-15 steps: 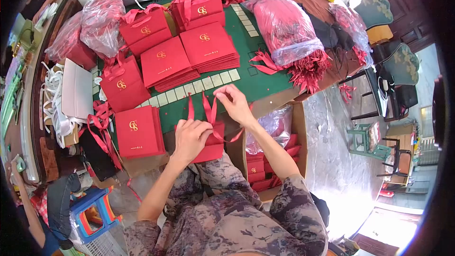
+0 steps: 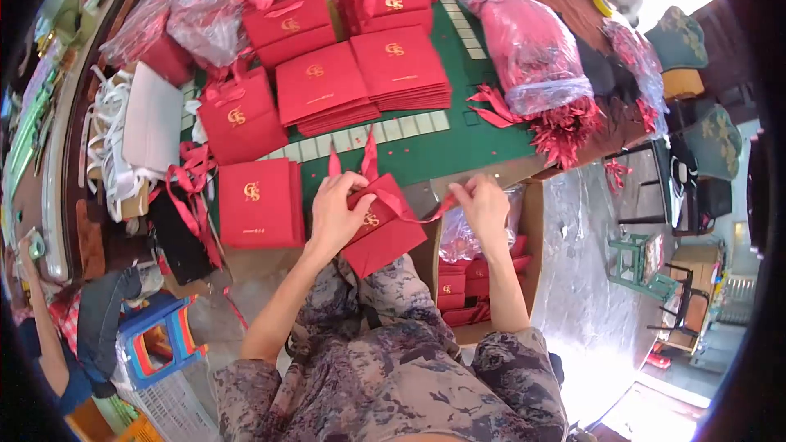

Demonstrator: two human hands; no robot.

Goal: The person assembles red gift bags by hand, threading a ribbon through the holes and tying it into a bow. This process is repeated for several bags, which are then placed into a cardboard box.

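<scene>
A small red paper gift bag (image 2: 383, 242) with a gold logo is tilted above my lap at the table's edge. My left hand (image 2: 334, 214) is closed on its upper left part, thumb across the front. A red ribbon (image 2: 431, 217) runs from the top of the bag to the right, where my right hand (image 2: 483, 206) pinches its end. More ribbon stands up above my left hand. Left of the bag is a stack of flat red bags (image 2: 258, 211) with the same logo.
Red bags in piles (image 2: 323, 86) and standing upright lie on the green mat (image 2: 426, 160). Behind them are plastic-wrapped red bundles (image 2: 532, 53). A cardboard box (image 2: 530, 237) with red bags stands below at right. White ribbons (image 2: 115, 143) hang at left. Another person's arm (image 2: 45, 327) shows at far left.
My right hand has moved right and down, drawing the ribbon out sideways. The bag has tilted, and more of its front shows. The camera view has shifted slightly.
</scene>
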